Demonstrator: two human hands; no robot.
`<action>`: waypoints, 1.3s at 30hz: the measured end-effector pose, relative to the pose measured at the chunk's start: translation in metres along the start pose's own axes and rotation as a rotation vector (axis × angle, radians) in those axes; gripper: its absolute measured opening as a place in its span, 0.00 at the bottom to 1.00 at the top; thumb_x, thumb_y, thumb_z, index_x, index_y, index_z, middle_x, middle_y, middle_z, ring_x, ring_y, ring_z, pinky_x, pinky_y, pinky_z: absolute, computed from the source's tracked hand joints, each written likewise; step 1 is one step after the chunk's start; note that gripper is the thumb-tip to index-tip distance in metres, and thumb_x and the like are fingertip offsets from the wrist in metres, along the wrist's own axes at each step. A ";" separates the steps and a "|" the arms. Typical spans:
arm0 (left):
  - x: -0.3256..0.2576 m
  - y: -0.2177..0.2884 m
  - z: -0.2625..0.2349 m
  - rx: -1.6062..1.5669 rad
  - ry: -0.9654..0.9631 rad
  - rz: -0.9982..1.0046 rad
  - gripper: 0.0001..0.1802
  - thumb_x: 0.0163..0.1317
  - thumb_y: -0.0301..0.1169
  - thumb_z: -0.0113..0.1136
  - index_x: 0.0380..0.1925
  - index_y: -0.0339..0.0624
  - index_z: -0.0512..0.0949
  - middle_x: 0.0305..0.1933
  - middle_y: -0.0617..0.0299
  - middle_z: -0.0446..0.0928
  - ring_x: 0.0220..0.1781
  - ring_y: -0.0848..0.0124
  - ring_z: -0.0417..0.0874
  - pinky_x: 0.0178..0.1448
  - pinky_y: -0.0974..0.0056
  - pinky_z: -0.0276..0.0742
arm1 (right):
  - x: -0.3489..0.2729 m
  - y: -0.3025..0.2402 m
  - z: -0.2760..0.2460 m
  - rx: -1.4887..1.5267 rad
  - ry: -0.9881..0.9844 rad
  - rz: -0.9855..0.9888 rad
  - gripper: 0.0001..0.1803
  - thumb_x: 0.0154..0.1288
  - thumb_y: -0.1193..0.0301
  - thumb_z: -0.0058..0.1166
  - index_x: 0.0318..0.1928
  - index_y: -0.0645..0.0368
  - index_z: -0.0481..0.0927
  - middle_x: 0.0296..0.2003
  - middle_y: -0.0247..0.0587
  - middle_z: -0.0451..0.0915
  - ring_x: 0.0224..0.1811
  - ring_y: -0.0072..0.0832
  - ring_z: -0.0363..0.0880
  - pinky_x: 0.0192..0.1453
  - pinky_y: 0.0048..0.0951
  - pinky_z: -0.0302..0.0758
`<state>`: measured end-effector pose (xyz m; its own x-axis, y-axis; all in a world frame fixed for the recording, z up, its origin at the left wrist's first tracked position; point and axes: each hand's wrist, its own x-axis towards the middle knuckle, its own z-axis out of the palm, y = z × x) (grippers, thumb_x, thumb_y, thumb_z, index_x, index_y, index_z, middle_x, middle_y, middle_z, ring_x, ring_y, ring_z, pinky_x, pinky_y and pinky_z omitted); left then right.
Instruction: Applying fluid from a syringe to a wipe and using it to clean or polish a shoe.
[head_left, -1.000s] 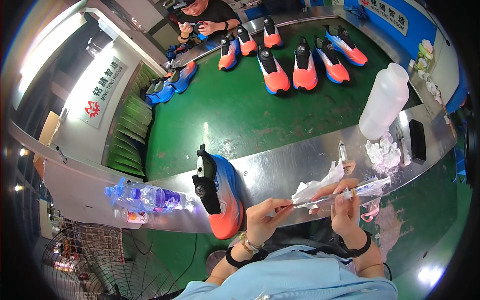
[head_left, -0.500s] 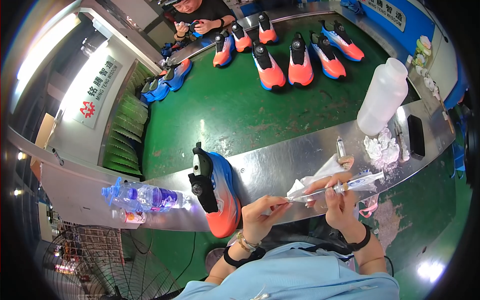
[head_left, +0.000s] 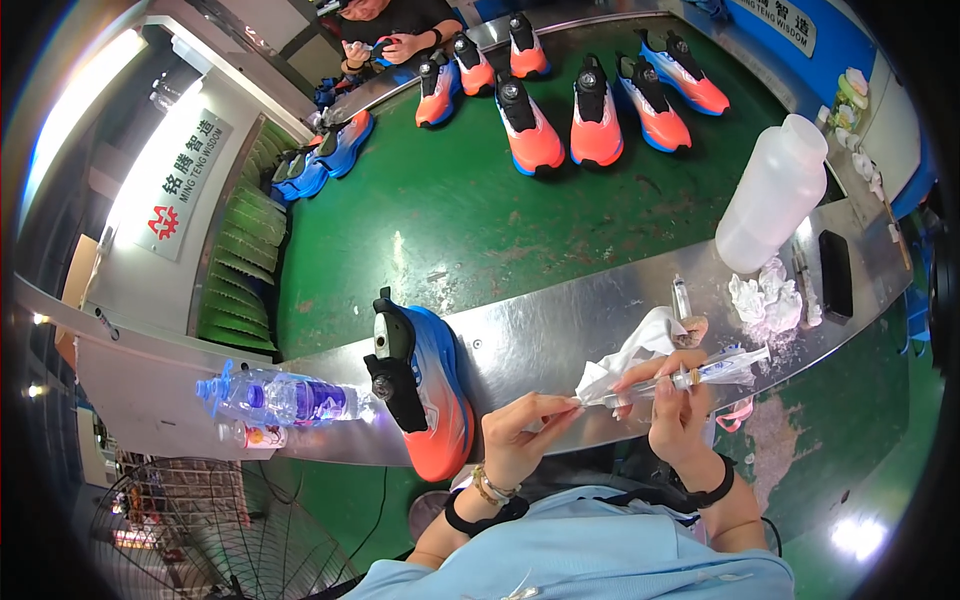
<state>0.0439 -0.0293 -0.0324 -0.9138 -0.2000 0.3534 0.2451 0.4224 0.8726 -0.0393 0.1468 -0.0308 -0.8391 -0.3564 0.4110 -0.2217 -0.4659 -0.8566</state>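
Note:
A clear syringe (head_left: 712, 372) with a clear plastic wrap about its rear end lies across my right hand (head_left: 682, 415), whose fingers are closed on it. My left hand (head_left: 522, 428) pinches with thumb and forefinger at the syringe's narrow front end. Whether it grips the tip itself or a bit of white tissue there is too small to tell. A crumpled white tissue (head_left: 640, 345) lies just behind the syringe, against my right fingers. To the left of my hands, an orange and blue shoe (head_left: 437, 400) with a black strap and dial rests on the metal bench edge, toe toward me.
A white plastic bottle (head_left: 770, 195), wadded tissue (head_left: 765, 300), a black case (head_left: 835, 275) and another syringe (head_left: 681, 297) are at right. Clear water bottles (head_left: 290, 398) lie at left. Several shoes (head_left: 596, 115) stand on the green table (head_left: 420, 220). A co-worker (head_left: 400, 30) handles a shoe.
The view has shifted slightly, so the shoe and bottles appear a little farther left. Both hands keep nearly the same grip and place at the syringe.

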 end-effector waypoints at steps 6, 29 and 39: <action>0.005 -0.002 0.003 -0.012 -0.011 -0.020 0.09 0.49 0.19 0.68 0.32 0.38 0.82 0.33 0.59 0.83 0.29 0.74 0.82 0.30 0.73 0.75 | 0.003 0.003 -0.005 0.002 0.017 0.069 0.06 0.73 0.70 0.35 0.44 0.58 0.56 0.35 0.55 0.79 0.27 0.28 0.78 0.31 0.24 0.78; 0.016 0.007 0.000 0.079 -0.156 0.034 0.06 0.49 0.22 0.68 0.29 0.39 0.82 0.30 0.60 0.81 0.29 0.70 0.84 0.33 0.70 0.78 | 0.002 -0.001 0.001 -0.017 0.100 0.163 0.05 0.72 0.72 0.38 0.43 0.58 0.58 0.32 0.51 0.81 0.20 0.21 0.75 0.26 0.19 0.74; 0.006 0.000 0.006 0.167 -0.154 0.072 0.09 0.49 0.23 0.68 0.31 0.42 0.81 0.30 0.61 0.82 0.27 0.70 0.82 0.30 0.71 0.76 | -0.001 0.008 -0.004 -0.036 0.077 0.358 0.06 0.72 0.72 0.40 0.44 0.58 0.59 0.31 0.48 0.81 0.19 0.15 0.73 0.24 0.14 0.72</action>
<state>0.0363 -0.0252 -0.0326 -0.9377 -0.0317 0.3461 0.2665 0.5737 0.7745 -0.0423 0.1464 -0.0386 -0.9012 -0.4294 0.0597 0.0766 -0.2934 -0.9529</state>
